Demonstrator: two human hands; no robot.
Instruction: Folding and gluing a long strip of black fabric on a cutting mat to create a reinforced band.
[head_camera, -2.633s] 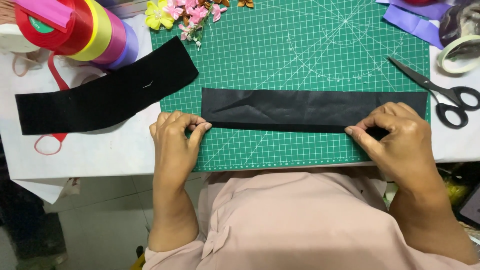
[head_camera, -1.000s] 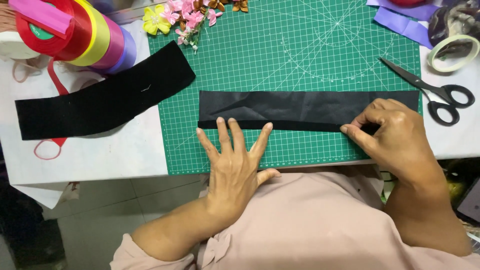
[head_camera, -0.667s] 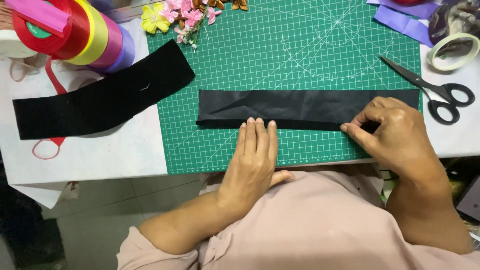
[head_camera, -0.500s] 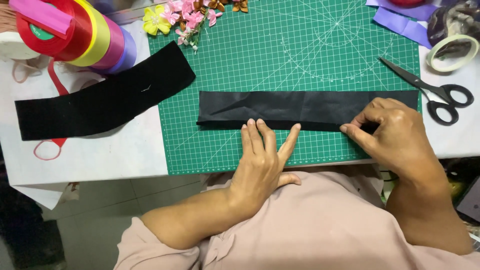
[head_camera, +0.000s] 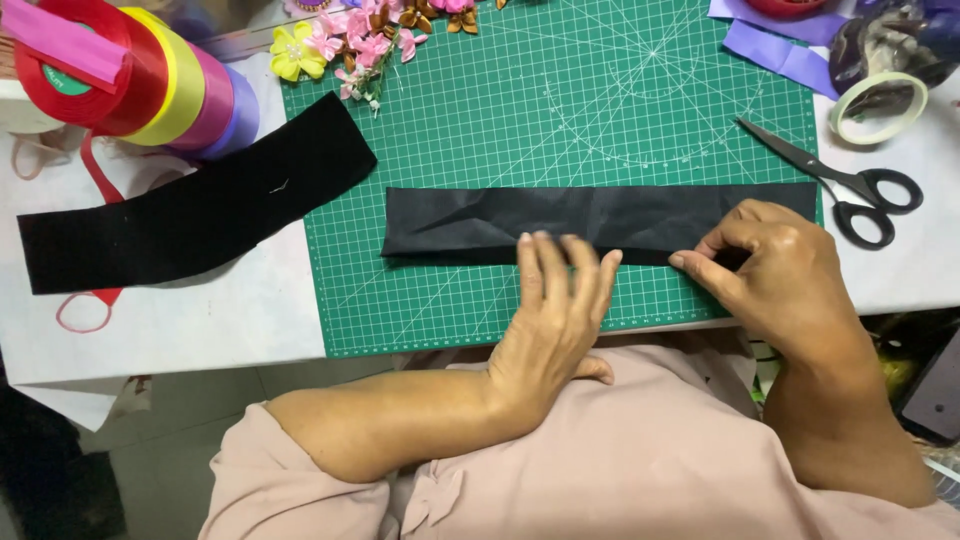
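Observation:
A long folded strip of black fabric (head_camera: 600, 215) lies across the green cutting mat (head_camera: 560, 110). My left hand (head_camera: 555, 315) lies flat, fingers together, with its fingertips pressing the strip's near edge around the middle. My right hand (head_camera: 775, 270) pinches the strip's near edge close to its right end, thumb and fingers closed on the cloth. A second, wider black fabric piece (head_camera: 190, 215) lies to the left, half on the mat and half on the white table.
Rolls of coloured ribbon (head_camera: 130, 70) stand at the far left. Small fabric flowers (head_camera: 350, 40) lie at the mat's top edge. Black-handled scissors (head_camera: 850, 185) and a tape roll (head_camera: 878, 105) sit at the right, with purple ribbon pieces (head_camera: 775, 50) behind.
My left hand let go of the strip's left end and slid rightward along its near edge, flattened, reaching the middle. My right hand stayed pinching the right end.

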